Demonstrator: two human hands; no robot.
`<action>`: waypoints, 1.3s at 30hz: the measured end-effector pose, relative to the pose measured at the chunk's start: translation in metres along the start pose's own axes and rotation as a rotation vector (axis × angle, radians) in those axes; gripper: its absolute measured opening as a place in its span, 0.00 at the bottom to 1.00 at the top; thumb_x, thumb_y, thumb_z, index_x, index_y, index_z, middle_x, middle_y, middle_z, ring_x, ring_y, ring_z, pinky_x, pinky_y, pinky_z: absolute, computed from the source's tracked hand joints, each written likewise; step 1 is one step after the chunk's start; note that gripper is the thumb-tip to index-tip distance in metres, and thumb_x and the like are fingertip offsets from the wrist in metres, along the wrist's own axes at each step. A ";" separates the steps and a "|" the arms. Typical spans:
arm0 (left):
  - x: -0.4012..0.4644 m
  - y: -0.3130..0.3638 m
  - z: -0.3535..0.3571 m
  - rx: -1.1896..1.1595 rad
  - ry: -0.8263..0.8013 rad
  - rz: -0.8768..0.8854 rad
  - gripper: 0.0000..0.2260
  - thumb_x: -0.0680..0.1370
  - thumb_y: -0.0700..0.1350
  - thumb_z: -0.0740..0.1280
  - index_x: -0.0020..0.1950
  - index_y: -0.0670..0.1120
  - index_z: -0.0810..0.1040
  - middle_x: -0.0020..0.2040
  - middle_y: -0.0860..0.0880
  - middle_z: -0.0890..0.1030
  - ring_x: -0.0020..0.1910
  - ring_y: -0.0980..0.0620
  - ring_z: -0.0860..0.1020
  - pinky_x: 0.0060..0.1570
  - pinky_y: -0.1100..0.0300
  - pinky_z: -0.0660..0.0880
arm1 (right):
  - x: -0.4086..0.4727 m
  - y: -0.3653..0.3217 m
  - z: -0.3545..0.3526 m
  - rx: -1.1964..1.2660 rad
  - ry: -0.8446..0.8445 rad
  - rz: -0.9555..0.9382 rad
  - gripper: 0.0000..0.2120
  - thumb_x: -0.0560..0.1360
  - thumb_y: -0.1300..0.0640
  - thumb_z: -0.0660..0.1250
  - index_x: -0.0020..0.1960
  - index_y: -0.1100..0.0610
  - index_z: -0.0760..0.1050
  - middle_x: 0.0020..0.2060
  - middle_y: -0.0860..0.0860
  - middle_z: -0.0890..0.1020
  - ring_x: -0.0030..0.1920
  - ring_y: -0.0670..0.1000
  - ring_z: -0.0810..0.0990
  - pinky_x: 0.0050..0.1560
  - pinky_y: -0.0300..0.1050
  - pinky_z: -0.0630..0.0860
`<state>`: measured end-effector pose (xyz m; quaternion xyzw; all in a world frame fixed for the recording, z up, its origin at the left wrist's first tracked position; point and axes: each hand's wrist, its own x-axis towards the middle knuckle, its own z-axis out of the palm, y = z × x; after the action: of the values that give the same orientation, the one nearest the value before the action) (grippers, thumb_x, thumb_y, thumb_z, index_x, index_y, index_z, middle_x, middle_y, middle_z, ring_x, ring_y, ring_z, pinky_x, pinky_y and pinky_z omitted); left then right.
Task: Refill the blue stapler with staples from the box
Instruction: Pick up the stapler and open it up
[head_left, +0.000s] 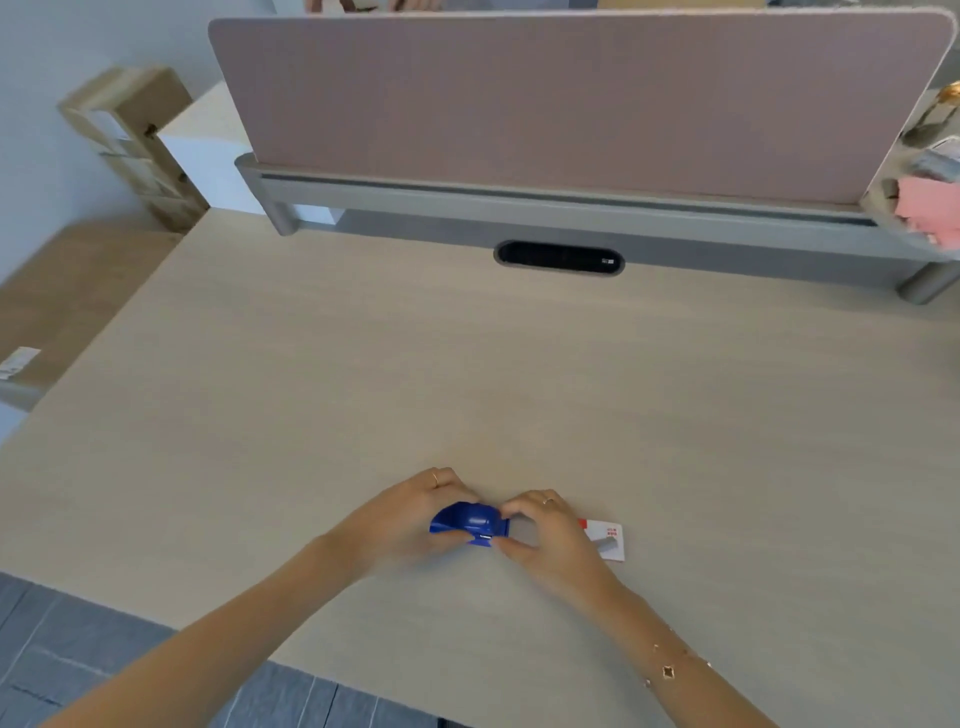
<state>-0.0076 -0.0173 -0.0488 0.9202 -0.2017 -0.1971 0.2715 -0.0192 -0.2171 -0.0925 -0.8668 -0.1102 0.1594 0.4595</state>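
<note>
Light wood tabletop (519, 374) fills most of the view. Pink-grey divider panel (561, 98) stands upright along the far edge on a grey rail, with an oval cable slot (559, 257) just below it. Cardboard boxes (137, 140) sit beyond the far-left corner, off the tabletop. Pink items (927, 208) at the far right edge, too blurred to identify.

Both forearms come in from the near edge and meet near the front centre. Left hand (410, 512) curled around the left end of the blue stapler (470, 524), fingers wrapped over the far side, thumb on the near side. Right hand (545, 540) pinches the stapler's right end between thumb and forefinger, other fingers loosely bent. Stapler lies on or just above the tabletop, can't tell which; can't tell whether its top is lifted.

Staple box (608, 538), white and red, lies flat just right of the right hand, partly hidden behind it. Ring on each hand, thin bracelet (667, 670) on the right wrist
</note>
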 end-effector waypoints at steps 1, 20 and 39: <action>0.001 -0.003 0.002 -0.016 0.006 -0.003 0.13 0.74 0.48 0.71 0.58 0.53 0.78 0.52 0.56 0.76 0.51 0.59 0.75 0.51 0.67 0.72 | 0.001 -0.001 0.001 0.007 0.020 -0.003 0.08 0.68 0.56 0.70 0.47 0.50 0.78 0.43 0.42 0.80 0.51 0.45 0.72 0.51 0.32 0.66; -0.002 -0.023 0.016 -0.080 0.111 0.111 0.12 0.74 0.54 0.64 0.58 0.61 0.74 0.55 0.64 0.71 0.53 0.62 0.73 0.49 0.74 0.67 | 0.013 0.017 0.020 -0.100 0.236 -0.169 0.15 0.61 0.39 0.65 0.38 0.49 0.77 0.34 0.37 0.78 0.48 0.38 0.69 0.49 0.35 0.62; -0.003 -0.029 0.021 -0.039 0.238 0.253 0.14 0.76 0.54 0.63 0.60 0.55 0.75 0.54 0.62 0.73 0.53 0.62 0.74 0.49 0.76 0.66 | 0.006 0.014 0.016 -0.040 0.223 -0.153 0.08 0.63 0.47 0.75 0.38 0.46 0.78 0.37 0.43 0.82 0.49 0.42 0.72 0.49 0.32 0.65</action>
<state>-0.0119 -0.0026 -0.0808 0.8988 -0.2784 -0.0547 0.3341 -0.0188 -0.2107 -0.1138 -0.8771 -0.1273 0.0245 0.4624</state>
